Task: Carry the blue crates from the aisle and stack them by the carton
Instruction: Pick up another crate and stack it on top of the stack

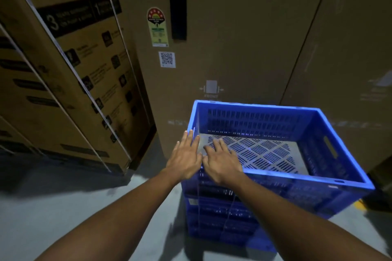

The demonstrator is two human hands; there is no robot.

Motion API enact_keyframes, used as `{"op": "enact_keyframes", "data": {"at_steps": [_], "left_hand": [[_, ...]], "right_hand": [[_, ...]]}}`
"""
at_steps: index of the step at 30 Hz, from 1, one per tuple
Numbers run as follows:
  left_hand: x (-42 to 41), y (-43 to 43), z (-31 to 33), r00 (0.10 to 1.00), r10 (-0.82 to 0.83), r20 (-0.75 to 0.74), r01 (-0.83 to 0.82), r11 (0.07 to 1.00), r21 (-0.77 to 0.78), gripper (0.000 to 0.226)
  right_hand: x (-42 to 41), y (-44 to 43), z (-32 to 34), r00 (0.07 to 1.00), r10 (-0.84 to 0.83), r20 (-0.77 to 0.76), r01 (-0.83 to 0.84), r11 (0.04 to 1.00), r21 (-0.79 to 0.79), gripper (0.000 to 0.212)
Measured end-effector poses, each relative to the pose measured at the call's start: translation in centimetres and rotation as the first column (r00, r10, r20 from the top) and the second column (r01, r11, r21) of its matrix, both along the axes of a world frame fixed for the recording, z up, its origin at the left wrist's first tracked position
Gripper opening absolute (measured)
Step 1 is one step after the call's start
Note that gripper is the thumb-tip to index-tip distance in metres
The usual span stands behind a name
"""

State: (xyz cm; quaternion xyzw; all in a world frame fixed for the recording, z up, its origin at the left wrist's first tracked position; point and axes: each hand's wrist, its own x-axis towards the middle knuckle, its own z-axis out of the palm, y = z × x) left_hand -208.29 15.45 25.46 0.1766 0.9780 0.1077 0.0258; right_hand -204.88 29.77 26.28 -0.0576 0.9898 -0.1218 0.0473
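Observation:
A blue slotted crate sits on top of a stack of blue crates on the floor, right against a tall brown carton. The top crate is empty and sits a little askew on the one below. My left hand lies flat by the crate's near left corner, fingers spread, touching the rim. My right hand is beside it, palm down over the same corner, fingers reaching into the crate. Neither hand grips anything.
A printed carton bound with white straps leans at the left. Another plain carton stands at the right behind the crates. The grey floor stretches at the lower left. A yellow floor mark shows at the right.

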Motion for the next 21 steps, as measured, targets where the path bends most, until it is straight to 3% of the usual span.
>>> {"op": "enact_keyframes", "data": {"at_steps": [14,17,21], "left_hand": [[-0.3,0.0,-0.9,0.997,0.035,-0.065,-0.029,0.996,0.08,0.063],[0.0,0.3,-0.2,0.998,0.031,-0.048,-0.03,0.999,0.018,0.064],[0.4,1.2,1.3,1.0,0.002,-0.021,-0.005,0.988,-0.156,0.06]], "right_hand": [[-0.2,-0.3,-0.6,0.998,-0.007,-0.058,0.01,0.998,0.062,0.05],[-0.4,-0.1,-0.5,0.998,0.005,-0.066,-0.002,0.999,0.053,0.051],[0.1,0.6,0.6,0.999,0.033,-0.006,-0.033,0.997,-0.072,0.051]]}}
